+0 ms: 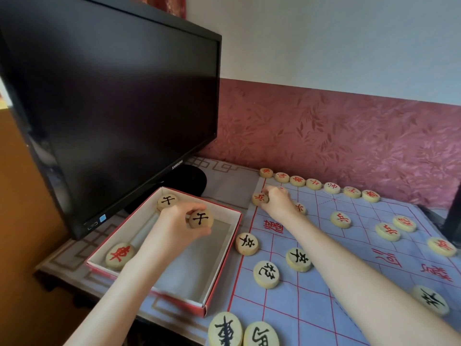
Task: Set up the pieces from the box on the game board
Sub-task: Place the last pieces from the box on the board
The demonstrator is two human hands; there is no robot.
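So your left hand has its fingers wrapped round a black piece, holding it up over the box. Your right hand is way out at the far-left corner of the board, fingers curled on a red piece that sits right at the board's left edge. Neither hand is loose, both are holding something.

Here's what matters for the next bit: the board lies to the right of the box, and the black pieces already out are all on the near half. So my guess is that black piece needs to go right and toward you, not out to the far side where the reds are lined up. It's a round disc, so there's no long axis to line up, just keep the character face up.

The left hand is the closer one to the box, which has another black piece at its far end and a red one in the near-left corner.
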